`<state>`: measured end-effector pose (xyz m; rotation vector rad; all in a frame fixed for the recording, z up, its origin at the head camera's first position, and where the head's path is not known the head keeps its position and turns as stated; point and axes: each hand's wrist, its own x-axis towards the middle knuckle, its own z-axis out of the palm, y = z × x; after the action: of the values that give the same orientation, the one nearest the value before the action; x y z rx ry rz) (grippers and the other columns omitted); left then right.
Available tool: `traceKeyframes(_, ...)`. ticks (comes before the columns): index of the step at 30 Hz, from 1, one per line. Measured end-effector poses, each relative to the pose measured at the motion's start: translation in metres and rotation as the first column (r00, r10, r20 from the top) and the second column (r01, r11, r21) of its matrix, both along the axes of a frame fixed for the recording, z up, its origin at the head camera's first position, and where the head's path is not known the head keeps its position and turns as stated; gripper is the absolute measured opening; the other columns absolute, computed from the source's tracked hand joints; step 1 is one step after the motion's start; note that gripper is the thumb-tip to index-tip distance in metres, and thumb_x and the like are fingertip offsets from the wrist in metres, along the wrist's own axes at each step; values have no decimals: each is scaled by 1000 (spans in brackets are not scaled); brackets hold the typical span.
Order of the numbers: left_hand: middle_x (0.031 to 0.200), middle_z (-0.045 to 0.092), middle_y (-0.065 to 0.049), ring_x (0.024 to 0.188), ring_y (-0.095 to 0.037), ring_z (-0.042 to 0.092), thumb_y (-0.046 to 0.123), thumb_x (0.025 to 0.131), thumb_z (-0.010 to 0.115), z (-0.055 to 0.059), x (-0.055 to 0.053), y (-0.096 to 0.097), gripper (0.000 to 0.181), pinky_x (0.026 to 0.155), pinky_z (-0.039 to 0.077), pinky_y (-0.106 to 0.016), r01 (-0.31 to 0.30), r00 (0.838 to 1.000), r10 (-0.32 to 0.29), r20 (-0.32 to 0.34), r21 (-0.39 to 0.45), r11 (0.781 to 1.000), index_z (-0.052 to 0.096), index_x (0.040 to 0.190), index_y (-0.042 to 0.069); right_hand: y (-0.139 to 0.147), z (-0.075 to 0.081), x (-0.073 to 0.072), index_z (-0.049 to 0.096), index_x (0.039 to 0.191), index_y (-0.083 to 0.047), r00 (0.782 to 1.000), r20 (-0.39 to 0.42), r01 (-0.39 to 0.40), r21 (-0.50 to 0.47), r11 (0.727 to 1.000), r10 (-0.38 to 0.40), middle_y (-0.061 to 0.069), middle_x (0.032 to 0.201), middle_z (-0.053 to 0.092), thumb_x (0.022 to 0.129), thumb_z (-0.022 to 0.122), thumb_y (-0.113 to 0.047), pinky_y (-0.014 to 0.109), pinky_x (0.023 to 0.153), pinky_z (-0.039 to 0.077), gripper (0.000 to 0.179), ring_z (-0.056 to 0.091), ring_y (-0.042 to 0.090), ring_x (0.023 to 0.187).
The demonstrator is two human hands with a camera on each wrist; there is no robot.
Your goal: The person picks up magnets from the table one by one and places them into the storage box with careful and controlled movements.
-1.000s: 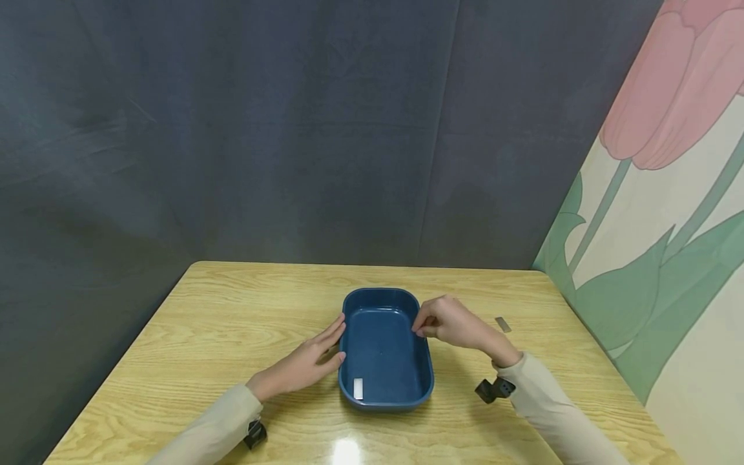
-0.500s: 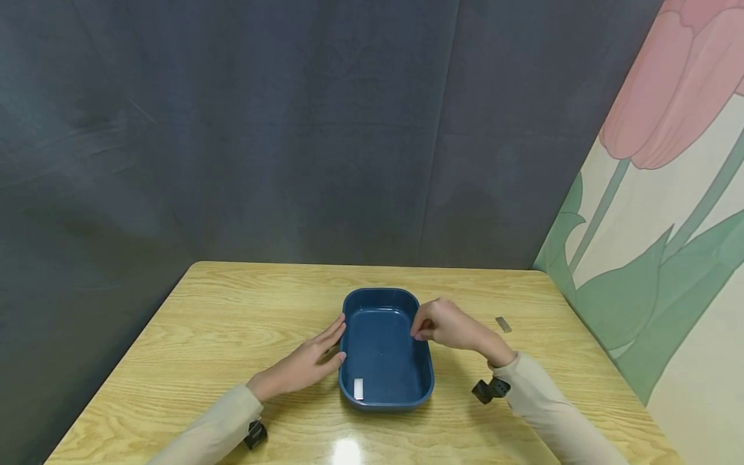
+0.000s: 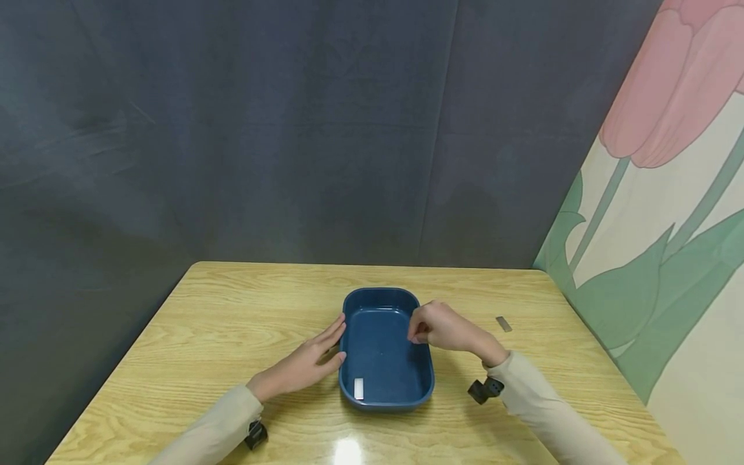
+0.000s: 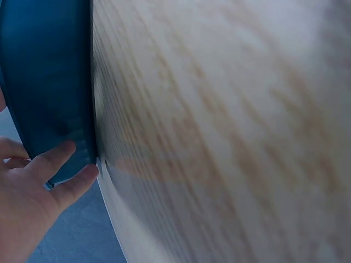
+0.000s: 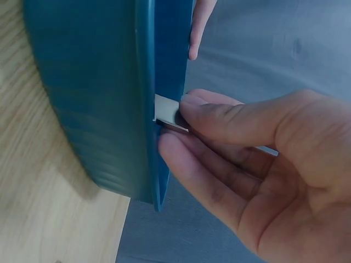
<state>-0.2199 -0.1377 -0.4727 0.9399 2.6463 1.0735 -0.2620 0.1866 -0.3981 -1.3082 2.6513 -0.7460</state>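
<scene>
A dark blue bin (image 3: 380, 361) with rounded corners sits on the wooden table. My left hand (image 3: 302, 368) rests its extended fingertips against the bin's left side; the left wrist view shows the fingers (image 4: 55, 161) on the outer wall. Over the bin's right rim, my right hand (image 3: 444, 326) pinches a small flat rectangular piece (image 5: 168, 109), pale on its face and dark along one edge, between thumb and fingers. Part of that piece is hidden by the fingers. Inside the bin, at the near left corner, lies a small white rectangular piece (image 3: 358, 389).
A thin grey rectangular piece (image 3: 503, 324) lies on the table (image 3: 244, 303) to the right of the bin. A dark curtain (image 3: 290, 129) hangs behind the table, and a wall painted with tulips (image 3: 651, 258) stands at the right.
My right hand has shifted slightly left and toward me, its fingertips farther over the inside of the bin. The left hand and the bin stay in place.
</scene>
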Motion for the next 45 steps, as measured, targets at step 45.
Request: traceKeyframes(45,166,4,1,147,-20,14,34,106,49,0,0,0,66,115,27,-47,2,1000,-2,0,-5,1000,21,157,5,-25,-8,1,74,70,-8,985,120,-148,197,969,126,-9,69,65,78,68,19,17,58,49,29,55,1,61)
